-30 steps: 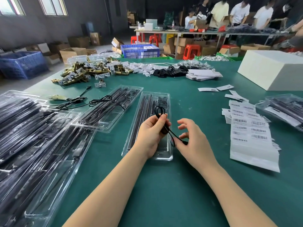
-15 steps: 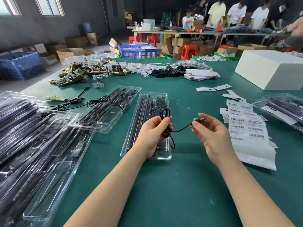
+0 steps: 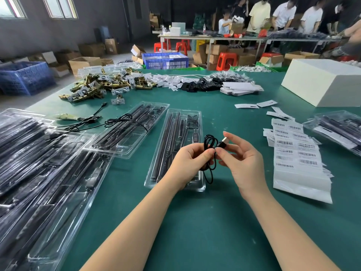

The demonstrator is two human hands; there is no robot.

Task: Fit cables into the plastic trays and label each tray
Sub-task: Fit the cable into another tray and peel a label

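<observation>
Coiling looks to be the step in hand: the left hand pinches a small bundle of thin black cable between thumb and curled fingers, loops standing up above the knuckles and one slack loop hanging below toward the table. The right hand pinches the cable just behind its plug, thumb and forefinger together on it, the other fingers loosely spread. Holding both ends close together probably keeps the coil tight enough to drop into a pocket.

Both hands hover over the near end of the open tray, a long clear plastic shell, glossy and moulded into narrow channels that hold straight dark rods; a small controller with red buttons lies in it. A second tray lies to the left with a loose cable across it, beside stacks of filled trays. Sheets of barcode labels, white and matte, sit to the right, within reach for the labelling that follows.
</observation>
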